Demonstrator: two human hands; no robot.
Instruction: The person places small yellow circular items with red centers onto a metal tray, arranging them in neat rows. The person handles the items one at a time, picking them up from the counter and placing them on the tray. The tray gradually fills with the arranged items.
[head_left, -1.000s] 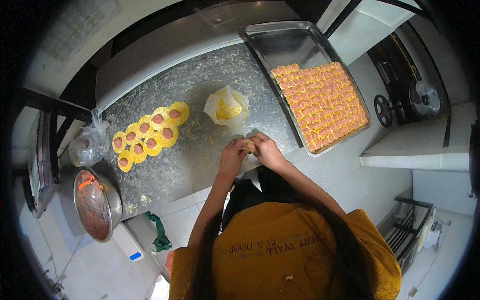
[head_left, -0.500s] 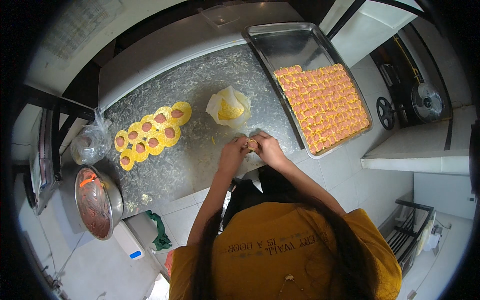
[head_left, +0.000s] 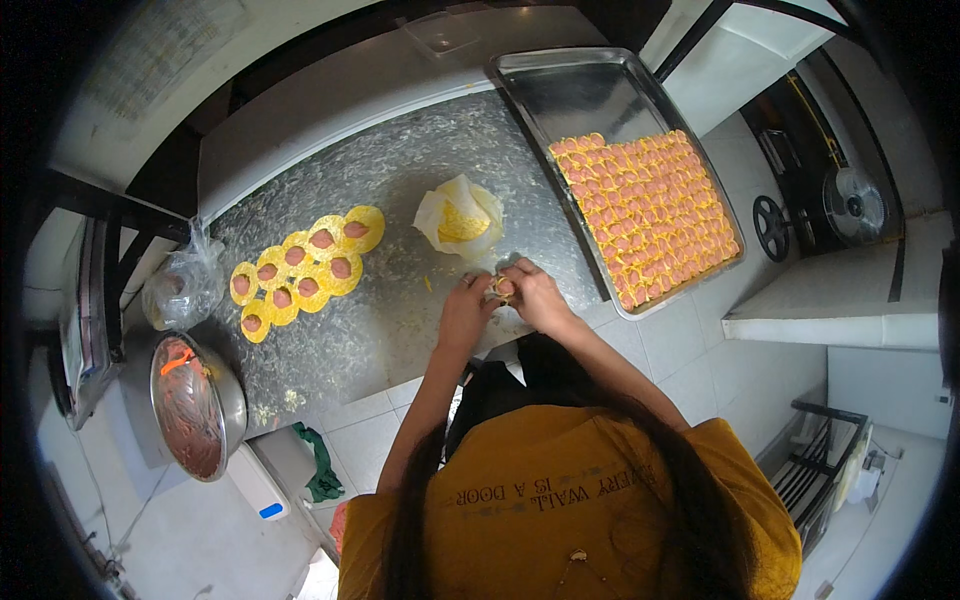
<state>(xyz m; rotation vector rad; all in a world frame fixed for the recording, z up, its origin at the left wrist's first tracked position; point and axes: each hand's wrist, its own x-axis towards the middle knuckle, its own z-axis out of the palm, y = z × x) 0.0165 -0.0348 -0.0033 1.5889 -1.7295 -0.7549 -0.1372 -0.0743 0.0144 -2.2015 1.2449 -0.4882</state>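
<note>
Two hands meet at the near edge of the counter, the left hand and the right hand, pinching one small dumpling between their fingertips. Curled fingers hide most of its wrapper, and the thumbs are hard to make out; only the pink top shows clearly. It lies in the middle of the grip, the left fingers on one side, the right fingers on the other, just above the near edge.

Off the left edge, by the near left corner, stands a steel bowl smeared with pink filling; an orange tool lies inside, its lower part hard to tell. Nine yellow wrappers, each topped with filling, lie overlapping near the left edge. A crumpled clear bag, contents unclear, sits by the far left corner.

Mid-counter, white paper partly covers more yellow wrappers. Along the right edge lies a tray, its near part packed with dumplings, its far end bare; what supports its right side is hidden.
</note>
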